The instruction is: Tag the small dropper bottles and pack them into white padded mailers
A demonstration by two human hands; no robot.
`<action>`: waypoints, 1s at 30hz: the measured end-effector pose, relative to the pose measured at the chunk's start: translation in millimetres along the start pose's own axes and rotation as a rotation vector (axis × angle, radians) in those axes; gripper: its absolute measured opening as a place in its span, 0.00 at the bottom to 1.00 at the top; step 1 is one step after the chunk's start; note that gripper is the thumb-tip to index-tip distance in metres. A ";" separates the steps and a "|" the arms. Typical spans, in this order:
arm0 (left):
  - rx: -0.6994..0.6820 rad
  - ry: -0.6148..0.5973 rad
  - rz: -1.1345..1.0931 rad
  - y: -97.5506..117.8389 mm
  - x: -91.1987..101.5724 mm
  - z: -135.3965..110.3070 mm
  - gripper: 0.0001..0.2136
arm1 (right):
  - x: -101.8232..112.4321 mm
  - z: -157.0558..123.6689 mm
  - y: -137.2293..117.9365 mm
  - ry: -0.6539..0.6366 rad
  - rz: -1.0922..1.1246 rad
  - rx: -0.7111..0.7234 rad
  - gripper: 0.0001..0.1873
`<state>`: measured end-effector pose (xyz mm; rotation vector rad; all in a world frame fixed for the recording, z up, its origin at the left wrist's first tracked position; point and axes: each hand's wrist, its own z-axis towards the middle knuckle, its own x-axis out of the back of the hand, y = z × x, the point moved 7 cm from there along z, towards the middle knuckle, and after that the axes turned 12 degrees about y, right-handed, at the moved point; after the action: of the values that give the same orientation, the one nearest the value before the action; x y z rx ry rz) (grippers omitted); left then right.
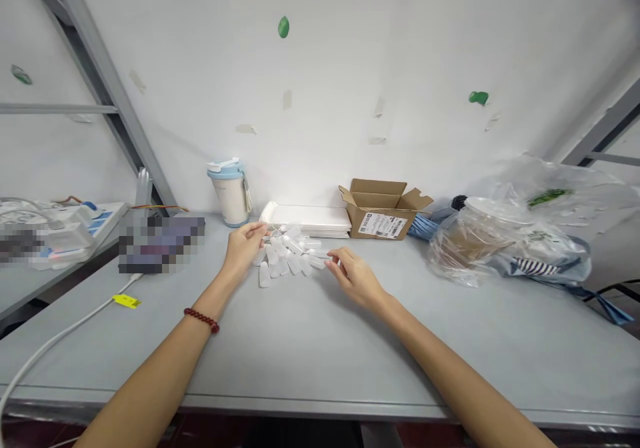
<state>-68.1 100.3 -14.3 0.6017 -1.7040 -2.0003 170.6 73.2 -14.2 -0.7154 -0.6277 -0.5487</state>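
Note:
A loose pile of small translucent white plastic pieces (283, 255), flat and paddle-shaped, lies on the grey table (310, 341). At the pile's left edge is my left hand (243, 248), its thumb and fingers pinched together; what they hold is too small to make out. From the right side, my right hand (354, 276) closes thumb and forefinger on the end of one translucent plastic piece (320, 255). That piece still lies against the others in the pile.
Behind the pile are stacked white flat items (315, 216) and an open cardboard box (383, 225). A blue-lidded cup (230, 195) stands left of them. Bagged items (470, 235) sit right. A pixelated device (163, 245) with a white cable (83, 323) lies left.

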 end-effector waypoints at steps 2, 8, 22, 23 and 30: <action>0.013 0.055 -0.021 0.7 4.3 1.9 0.12 | 0.1 0.4 4.1 0.016 -0.007 -0.004 0.14; -0.105 0.076 0.086 1.9 5.7 7.5 0.11 | -6.2 -0.1 11.4 0.010 -0.020 0.013 0.12; -0.533 -0.006 0.517 15.8 -11.8 -13.2 0.12 | 1.0 40.1 41.3 0.143 -0.320 -0.019 0.11; -0.559 -0.007 0.520 16.4 -12.7 -14.2 0.12 | -0.3 49.4 41.8 0.108 -0.393 -0.020 0.12; -0.586 -0.003 0.516 15.8 -14.3 -15.5 0.10 | -26.7 86.6 41.8 -0.154 -0.711 0.097 0.13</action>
<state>-46.6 94.1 -0.3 -0.0453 -1.0355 -1.9554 150.7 169.8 0.8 -0.4293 -1.0541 -1.1143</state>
